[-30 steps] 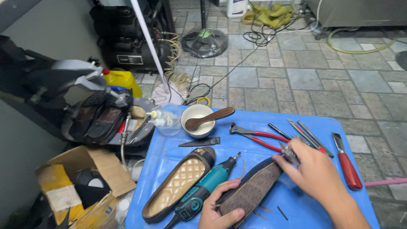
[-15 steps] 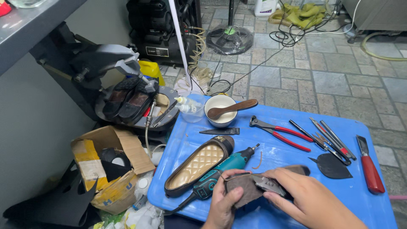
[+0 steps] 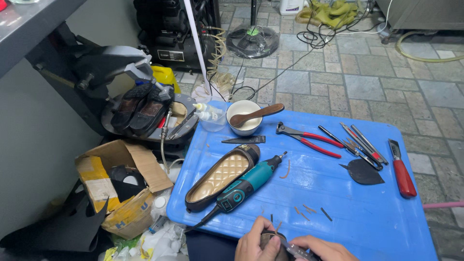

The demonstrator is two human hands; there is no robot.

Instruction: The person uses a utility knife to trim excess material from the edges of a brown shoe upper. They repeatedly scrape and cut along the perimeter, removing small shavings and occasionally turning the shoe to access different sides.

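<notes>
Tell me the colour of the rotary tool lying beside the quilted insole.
Teal with black ends; the rotary tool shows best in the head view, on the blue table.

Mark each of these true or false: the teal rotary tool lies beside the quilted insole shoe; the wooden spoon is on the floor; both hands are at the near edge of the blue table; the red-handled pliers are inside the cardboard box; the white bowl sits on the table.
1. The teal rotary tool lies beside the quilted insole shoe. True.
2. The wooden spoon is on the floor. False: it rests across the white bowl.
3. Both hands are at the near edge of the blue table. True: the left hand and right hand hold a dark piece there.
4. The red-handled pliers are inside the cardboard box. False: they lie on the table.
5. The white bowl sits on the table. True.
</notes>
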